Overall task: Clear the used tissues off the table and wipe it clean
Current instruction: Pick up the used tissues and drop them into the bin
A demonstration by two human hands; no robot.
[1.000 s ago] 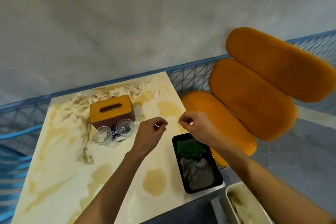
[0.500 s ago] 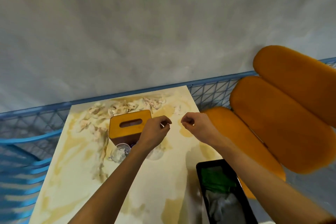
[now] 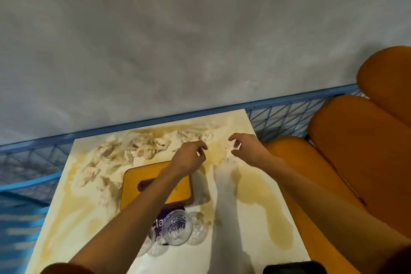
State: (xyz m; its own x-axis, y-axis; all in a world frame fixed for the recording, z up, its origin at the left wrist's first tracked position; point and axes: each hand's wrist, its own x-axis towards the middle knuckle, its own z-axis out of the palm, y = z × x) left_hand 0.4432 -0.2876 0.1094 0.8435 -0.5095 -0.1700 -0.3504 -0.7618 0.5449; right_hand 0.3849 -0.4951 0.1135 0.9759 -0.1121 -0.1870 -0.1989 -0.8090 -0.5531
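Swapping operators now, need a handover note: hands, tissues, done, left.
Left hand: open, holds nothing, over the far end of the table.
Right hand: open, fingers spread, holds nothing, by the right end of the tissues.
Used tissues: crumpled, strewn along the far edge, behind the orange tissue box. Glass cups stand on the near side of the box.
Done: no tissue picked up.
Left: gather all the tissues, then wipe the table.
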